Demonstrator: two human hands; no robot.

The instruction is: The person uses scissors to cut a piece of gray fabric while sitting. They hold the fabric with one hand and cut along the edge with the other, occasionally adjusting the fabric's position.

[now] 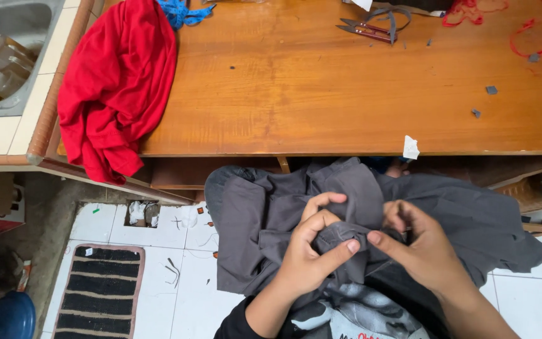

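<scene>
1. Pinching a fold of the grey garment (271,213), both hands work at one bunched spot in the person's lap, below the front edge of the tabletop (321,94).
2. Left hand (312,251): fingers curled tight round a gathered ridge of the cloth, thumb and forefinger pressed on it. Closed on fabric.
3. Right hand (418,248): forefinger stretched across to meet the left one, the other fingers curled into the cloth. Also gripping it, narrow.
4. Garment spreads wide over the lap, hangs toward the tiled floor (522,295) on both sides, top edge tucked under the tabletop.
5. Step, as I judge it: hand inspection or picking at a seam or small spot; no tool held. What sits between the fingertips is too small to tell.
6. Next move likely calls for keeping the fold taut between both hands; if cutting is needed, one hand must let go and reach well forward.
7. Small snips (368,28) lie at the far edge of the tabletop, well apart from the hands.
8. Red cloth (117,81) is draped over the left end of the tabletop, part hanging off.
9. White scrap (411,147) at the near edge, just above the garment; red thread (531,41) far right.
10. Metal sink (7,56) far left, striped mat (98,289) on the floor.
</scene>
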